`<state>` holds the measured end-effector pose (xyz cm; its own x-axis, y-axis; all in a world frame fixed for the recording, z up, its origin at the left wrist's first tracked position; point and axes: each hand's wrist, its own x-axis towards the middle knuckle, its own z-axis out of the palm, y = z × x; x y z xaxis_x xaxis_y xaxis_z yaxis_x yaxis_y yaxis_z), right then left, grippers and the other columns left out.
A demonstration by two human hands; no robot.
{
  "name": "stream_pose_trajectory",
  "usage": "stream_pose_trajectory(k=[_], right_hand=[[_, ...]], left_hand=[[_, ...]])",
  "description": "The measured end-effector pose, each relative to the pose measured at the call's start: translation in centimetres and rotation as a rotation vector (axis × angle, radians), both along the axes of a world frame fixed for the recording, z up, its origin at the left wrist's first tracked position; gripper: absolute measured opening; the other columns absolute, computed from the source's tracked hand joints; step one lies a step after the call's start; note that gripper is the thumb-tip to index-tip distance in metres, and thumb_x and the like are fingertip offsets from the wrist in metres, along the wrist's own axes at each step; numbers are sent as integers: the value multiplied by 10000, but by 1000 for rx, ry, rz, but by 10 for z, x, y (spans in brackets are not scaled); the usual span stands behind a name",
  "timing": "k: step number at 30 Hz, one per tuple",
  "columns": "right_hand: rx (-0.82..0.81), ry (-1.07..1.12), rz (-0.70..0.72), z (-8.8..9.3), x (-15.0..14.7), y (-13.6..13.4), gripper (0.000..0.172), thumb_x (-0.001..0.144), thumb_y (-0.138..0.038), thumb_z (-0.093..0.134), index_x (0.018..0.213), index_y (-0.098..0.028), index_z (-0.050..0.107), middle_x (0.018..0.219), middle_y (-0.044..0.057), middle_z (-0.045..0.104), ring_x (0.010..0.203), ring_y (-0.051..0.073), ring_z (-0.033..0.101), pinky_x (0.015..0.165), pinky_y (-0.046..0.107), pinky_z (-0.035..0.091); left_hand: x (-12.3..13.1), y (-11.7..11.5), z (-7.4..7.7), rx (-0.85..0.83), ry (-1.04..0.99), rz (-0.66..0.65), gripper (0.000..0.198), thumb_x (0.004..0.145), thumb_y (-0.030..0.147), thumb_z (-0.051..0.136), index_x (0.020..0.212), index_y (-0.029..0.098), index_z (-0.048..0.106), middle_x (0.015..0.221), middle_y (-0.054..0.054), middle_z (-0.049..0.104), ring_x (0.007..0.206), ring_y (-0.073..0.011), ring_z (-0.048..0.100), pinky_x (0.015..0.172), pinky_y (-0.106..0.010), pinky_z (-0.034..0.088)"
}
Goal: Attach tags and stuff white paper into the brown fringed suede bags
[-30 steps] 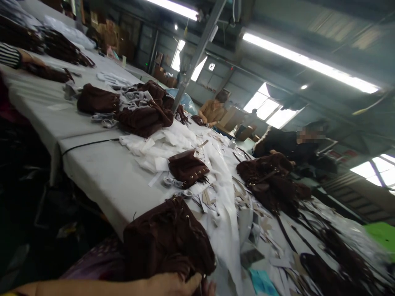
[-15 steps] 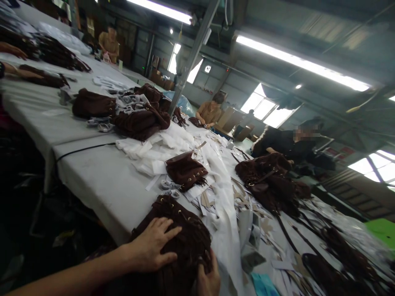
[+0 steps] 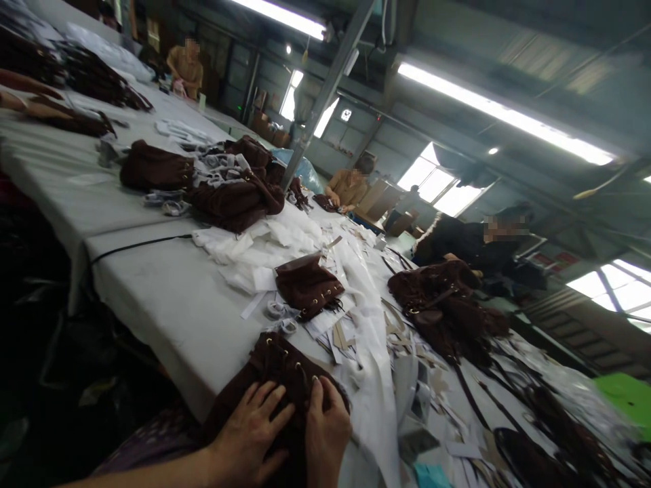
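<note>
In the head view, a dark brown bag [image 3: 293,440] sits directly beneath both hands, at the near edge of the tabletop [image 3: 147,271]; its lower part runs out of the frame. The left hand [image 3: 254,423] lies palm down on the bag's left side, fingers spread over the surface. The right hand [image 3: 327,427] is on the right side, thumb and forefinger close together near the top – whether they pinch a cord or only the bag's material, I cannot tell. The bag's gold eyelets [image 3: 285,352] curve along its upper edge, beyond the fingers of the left hand.

Just past that edge lie grey coiled strips [image 3: 282,316], then a smaller brown pouch [image 3: 308,286] – near the bag, apart from both hands. White sheeting [image 3: 366,352] stretches to the right of the right hand, with more brown bags [image 3: 432,305] beyond it.
</note>
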<state>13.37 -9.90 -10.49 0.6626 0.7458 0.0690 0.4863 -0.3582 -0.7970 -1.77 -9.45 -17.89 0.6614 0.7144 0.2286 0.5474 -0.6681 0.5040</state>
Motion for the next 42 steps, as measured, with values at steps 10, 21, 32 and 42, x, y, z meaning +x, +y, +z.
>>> stream_pose_trajectory(k=[10,21,32,42], right_hand=[[243,673,-77,-52,-21,-34,716,675,-485,718,1246,-136,461,913,101,745,814,238,703,699,306,566],[279,791,-190,-68,-13,-31,696,661,-527,727,1203,-126,551,862,76,749,750,226,707,662,305,579],[157,320,-50,-68,-7,-47,493,696,-545,688,983,-145,721,918,95,746,862,266,682,708,291,550],[225,-539,102,-36,10,1,482,904,-493,408,1055,-120,672,1073,177,674,1024,294,596,949,447,376]], left_hand=[[-10,17,33,-7,-199,-3,579,794,185,518,1361,247,416,1521,-78,305,1329,-317,329,1078,-523,259],[-34,64,44,-78,-224,-5,317,886,217,444,1134,198,641,1304,-99,581,1215,-288,477,1033,-469,346],[36,50,40,-1334,-611,-23,434,700,550,650,795,128,610,651,1,603,529,-123,540,479,-220,418],[41,56,31,-1621,-732,-93,469,682,623,620,819,198,479,484,89,480,321,-41,332,346,-154,256]])
